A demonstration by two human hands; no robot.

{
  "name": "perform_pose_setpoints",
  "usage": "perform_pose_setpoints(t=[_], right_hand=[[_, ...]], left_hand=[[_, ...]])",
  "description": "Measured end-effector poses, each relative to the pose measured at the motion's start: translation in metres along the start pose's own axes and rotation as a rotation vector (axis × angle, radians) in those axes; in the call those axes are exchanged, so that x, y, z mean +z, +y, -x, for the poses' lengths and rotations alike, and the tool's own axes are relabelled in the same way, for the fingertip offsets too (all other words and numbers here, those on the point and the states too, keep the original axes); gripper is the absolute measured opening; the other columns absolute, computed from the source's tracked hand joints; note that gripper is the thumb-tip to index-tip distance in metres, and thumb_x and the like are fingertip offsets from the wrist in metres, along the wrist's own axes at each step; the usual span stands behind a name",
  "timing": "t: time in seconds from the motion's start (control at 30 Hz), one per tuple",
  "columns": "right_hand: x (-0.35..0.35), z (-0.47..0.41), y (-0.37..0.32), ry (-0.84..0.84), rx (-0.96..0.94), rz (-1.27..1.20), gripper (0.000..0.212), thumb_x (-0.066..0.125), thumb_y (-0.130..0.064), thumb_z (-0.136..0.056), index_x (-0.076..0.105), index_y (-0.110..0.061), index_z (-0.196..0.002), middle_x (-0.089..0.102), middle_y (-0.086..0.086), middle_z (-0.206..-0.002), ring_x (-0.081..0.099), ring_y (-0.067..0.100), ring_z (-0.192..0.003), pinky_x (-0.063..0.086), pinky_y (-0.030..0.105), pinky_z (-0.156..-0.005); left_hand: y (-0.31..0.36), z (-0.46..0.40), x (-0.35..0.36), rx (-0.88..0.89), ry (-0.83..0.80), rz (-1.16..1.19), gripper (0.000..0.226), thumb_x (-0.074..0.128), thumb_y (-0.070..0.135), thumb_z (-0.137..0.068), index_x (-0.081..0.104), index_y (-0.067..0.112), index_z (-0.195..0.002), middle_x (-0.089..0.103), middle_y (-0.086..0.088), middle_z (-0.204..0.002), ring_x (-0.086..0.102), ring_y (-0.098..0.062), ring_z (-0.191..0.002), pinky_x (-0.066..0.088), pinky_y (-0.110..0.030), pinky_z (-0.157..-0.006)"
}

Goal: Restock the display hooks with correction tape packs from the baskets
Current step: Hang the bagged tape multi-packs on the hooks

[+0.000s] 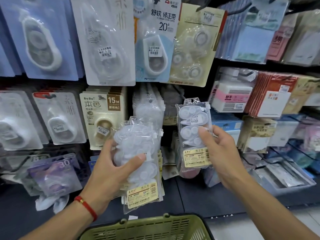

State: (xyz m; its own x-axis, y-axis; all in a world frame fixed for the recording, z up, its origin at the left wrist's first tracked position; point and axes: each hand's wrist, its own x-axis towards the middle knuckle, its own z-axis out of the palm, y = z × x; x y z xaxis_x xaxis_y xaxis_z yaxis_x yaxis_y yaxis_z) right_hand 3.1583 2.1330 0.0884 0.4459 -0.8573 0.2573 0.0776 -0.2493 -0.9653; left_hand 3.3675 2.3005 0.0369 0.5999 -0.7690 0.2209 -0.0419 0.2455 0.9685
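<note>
one pack (194,135) you're pinching upright in your right hand (223,153), hole up for the hook; your left hand (112,172) is gripping the spare stack (138,153).

Stationery shop: price-labelled packs (110,42) on display hooks.

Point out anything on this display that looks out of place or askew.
A loose white pack lies crumpled on the dark bottom ledge at lower left, off any hook. The purple pack above it hangs tilted. The left hand holds a bundle of packs and the right hand a single pack; neither is hung yet.
</note>
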Motion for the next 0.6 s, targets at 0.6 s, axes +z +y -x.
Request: perform_pose_setpoints(t=[0.6], right_hand=[[0.000, -0.003, 0.008, 0.064, 0.024, 0.299, 0.039, 0.063, -0.051, -0.100, 0.062, -0.029, -0.132, 0.074, -0.006, -0.114, 0.073, 0.017, -0.102, 0.059, 0.037, -0.087]], left_hand=[[0.003, 0.007, 0.002, -0.007, -0.014, 0.079, 0.072, 0.094, 0.041, -0.058, 0.063, 0.038, -0.122, 0.079, 0.004, -0.117, 0.078, -0.021, -0.105, 0.064, -0.029, -0.077]])
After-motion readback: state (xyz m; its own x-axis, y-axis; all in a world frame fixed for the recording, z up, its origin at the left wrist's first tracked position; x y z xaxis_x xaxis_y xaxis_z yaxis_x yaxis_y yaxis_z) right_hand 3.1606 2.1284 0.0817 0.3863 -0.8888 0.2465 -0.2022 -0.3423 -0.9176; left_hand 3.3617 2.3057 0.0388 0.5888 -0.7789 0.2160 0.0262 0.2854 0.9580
